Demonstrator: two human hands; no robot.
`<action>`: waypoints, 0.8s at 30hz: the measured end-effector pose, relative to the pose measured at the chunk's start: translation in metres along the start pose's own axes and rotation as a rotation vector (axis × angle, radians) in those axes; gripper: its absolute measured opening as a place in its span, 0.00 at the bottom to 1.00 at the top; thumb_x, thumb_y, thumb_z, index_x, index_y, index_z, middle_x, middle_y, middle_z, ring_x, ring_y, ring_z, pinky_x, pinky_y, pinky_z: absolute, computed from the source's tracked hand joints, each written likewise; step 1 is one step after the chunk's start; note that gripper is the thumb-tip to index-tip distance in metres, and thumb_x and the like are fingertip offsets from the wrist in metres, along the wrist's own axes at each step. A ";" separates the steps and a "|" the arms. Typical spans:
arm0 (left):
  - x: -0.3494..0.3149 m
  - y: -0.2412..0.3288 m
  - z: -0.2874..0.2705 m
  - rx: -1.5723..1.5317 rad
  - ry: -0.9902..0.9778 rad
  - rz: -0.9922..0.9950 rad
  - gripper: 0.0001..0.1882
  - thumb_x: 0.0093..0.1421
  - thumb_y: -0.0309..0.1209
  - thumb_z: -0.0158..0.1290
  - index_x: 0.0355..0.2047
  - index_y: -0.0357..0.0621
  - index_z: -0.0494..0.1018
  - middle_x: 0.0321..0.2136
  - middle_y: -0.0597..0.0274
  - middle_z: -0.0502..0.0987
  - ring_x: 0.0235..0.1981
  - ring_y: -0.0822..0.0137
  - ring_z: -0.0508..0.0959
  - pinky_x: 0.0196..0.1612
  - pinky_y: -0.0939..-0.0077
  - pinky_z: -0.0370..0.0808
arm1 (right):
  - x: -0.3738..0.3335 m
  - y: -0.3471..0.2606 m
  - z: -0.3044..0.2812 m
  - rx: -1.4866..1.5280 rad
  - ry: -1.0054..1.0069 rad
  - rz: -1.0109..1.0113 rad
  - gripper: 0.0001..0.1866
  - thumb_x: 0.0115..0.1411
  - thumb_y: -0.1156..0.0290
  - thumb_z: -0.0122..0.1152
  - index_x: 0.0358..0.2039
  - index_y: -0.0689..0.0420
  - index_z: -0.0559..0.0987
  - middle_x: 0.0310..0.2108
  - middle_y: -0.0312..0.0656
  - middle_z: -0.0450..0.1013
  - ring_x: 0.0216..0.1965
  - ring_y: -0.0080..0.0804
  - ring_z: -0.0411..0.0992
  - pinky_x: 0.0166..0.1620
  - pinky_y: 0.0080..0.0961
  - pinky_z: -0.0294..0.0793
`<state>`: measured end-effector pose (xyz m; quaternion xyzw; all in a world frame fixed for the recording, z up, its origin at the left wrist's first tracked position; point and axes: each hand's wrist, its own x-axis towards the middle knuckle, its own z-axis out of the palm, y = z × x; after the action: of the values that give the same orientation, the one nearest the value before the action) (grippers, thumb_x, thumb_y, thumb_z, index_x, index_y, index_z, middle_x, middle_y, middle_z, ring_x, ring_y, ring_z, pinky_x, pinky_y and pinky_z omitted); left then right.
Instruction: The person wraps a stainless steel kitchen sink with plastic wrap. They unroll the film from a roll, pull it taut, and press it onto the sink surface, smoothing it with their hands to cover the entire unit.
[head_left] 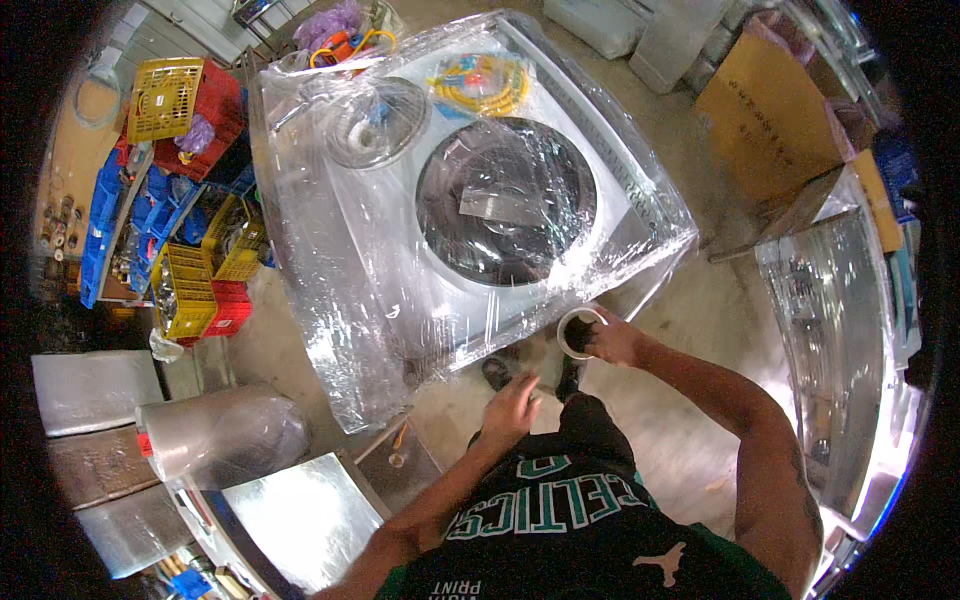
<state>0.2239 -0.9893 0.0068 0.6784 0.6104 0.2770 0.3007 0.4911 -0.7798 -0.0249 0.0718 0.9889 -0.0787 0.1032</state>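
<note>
Left hand (512,405), fingers (527,386) loosely bent, forearm (440,495) angled inward; right hand (615,340) farther forward, fingers curled, elbow (772,425) bent.

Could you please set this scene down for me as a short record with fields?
Right hand: holding a white ring
Left hand: fingers extended, no object visible in it
In front: a large white unit under clear film
On the unit: a round dark disc and a yellow coil
Left side: yellow baskets
Right side: a cardboard box
</note>
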 end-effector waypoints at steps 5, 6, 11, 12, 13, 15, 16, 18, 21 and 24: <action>0.128 0.028 0.051 0.257 -0.315 0.084 0.27 0.61 0.38 0.61 0.56 0.37 0.71 0.48 0.49 0.80 0.42 0.48 0.82 0.45 0.53 0.81 | -0.012 0.010 -0.006 0.037 0.035 -0.071 0.09 0.56 0.67 0.62 0.39 0.45 0.82 0.38 0.31 0.78 0.50 0.32 0.73 0.74 0.59 0.50; 0.138 0.029 0.064 0.309 -0.392 0.037 0.26 0.60 0.38 0.62 0.54 0.36 0.72 0.45 0.49 0.81 0.39 0.48 0.83 0.42 0.53 0.81 | -0.015 0.012 -0.005 0.046 0.114 -0.085 0.09 0.57 0.66 0.61 0.39 0.46 0.82 0.37 0.31 0.78 0.49 0.33 0.74 0.73 0.60 0.51; 0.141 0.027 0.102 0.605 -0.412 0.062 0.19 0.56 0.49 0.64 0.31 0.44 0.84 0.30 0.57 0.82 0.30 0.56 0.84 0.31 0.59 0.81 | -0.029 0.019 -0.001 0.191 0.221 -0.066 0.11 0.60 0.65 0.59 0.42 0.53 0.79 0.34 0.34 0.77 0.48 0.34 0.75 0.71 0.61 0.54; 0.139 0.030 0.107 0.552 -0.303 0.102 0.19 0.58 0.49 0.63 0.32 0.44 0.83 0.31 0.58 0.83 0.29 0.56 0.84 0.30 0.58 0.81 | -0.035 0.018 -0.002 0.208 0.234 -0.027 0.11 0.59 0.65 0.59 0.41 0.53 0.79 0.37 0.36 0.77 0.51 0.34 0.74 0.71 0.56 0.56; 0.135 0.037 0.110 0.551 -0.398 -0.040 0.20 0.61 0.50 0.60 0.31 0.44 0.83 0.28 0.56 0.82 0.28 0.54 0.84 0.31 0.58 0.81 | -0.042 0.017 -0.004 0.226 0.365 -0.012 0.11 0.59 0.64 0.59 0.41 0.53 0.78 0.40 0.37 0.76 0.53 0.35 0.73 0.71 0.53 0.57; 0.129 0.053 0.110 0.555 -0.491 -0.159 0.22 0.63 0.51 0.57 0.31 0.44 0.83 0.28 0.52 0.82 0.29 0.51 0.84 0.33 0.55 0.81 | -0.063 0.013 -0.005 0.316 0.501 0.111 0.16 0.59 0.63 0.60 0.46 0.54 0.77 0.49 0.41 0.73 0.58 0.40 0.69 0.70 0.46 0.60; 0.126 0.062 0.108 0.552 -0.522 -0.215 0.23 0.64 0.52 0.55 0.31 0.43 0.82 0.28 0.50 0.82 0.29 0.49 0.84 0.34 0.54 0.81 | -0.075 0.013 0.001 0.480 0.669 0.190 0.21 0.58 0.63 0.63 0.51 0.56 0.75 0.49 0.45 0.73 0.58 0.47 0.69 0.69 0.48 0.62; 0.124 0.083 0.100 0.548 -0.570 -0.325 0.26 0.66 0.54 0.52 0.32 0.42 0.82 0.29 0.47 0.82 0.30 0.46 0.84 0.35 0.50 0.81 | -0.100 0.019 0.035 0.558 0.934 0.651 0.26 0.58 0.62 0.67 0.54 0.59 0.74 0.51 0.50 0.72 0.60 0.52 0.68 0.67 0.49 0.64; 0.132 0.114 0.081 0.585 -0.649 -0.570 0.31 0.67 0.58 0.49 0.32 0.39 0.82 0.31 0.42 0.83 0.31 0.42 0.83 0.37 0.46 0.80 | -0.117 0.034 0.149 0.853 1.009 1.563 0.31 0.56 0.56 0.70 0.56 0.59 0.73 0.57 0.55 0.70 0.63 0.58 0.64 0.66 0.49 0.64; 0.144 0.144 0.064 0.547 -0.603 -0.651 0.35 0.65 0.60 0.50 0.29 0.35 0.82 0.27 0.39 0.82 0.31 0.39 0.83 0.38 0.46 0.79 | -0.100 0.030 0.292 1.332 0.708 2.086 0.29 0.64 0.51 0.62 0.59 0.59 0.74 0.58 0.52 0.72 0.58 0.51 0.69 0.59 0.51 0.68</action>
<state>0.3813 -0.8611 0.0732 0.5568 0.7262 -0.2080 0.3455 0.6488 -0.8124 -0.2897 0.8615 0.2090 -0.4140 -0.2068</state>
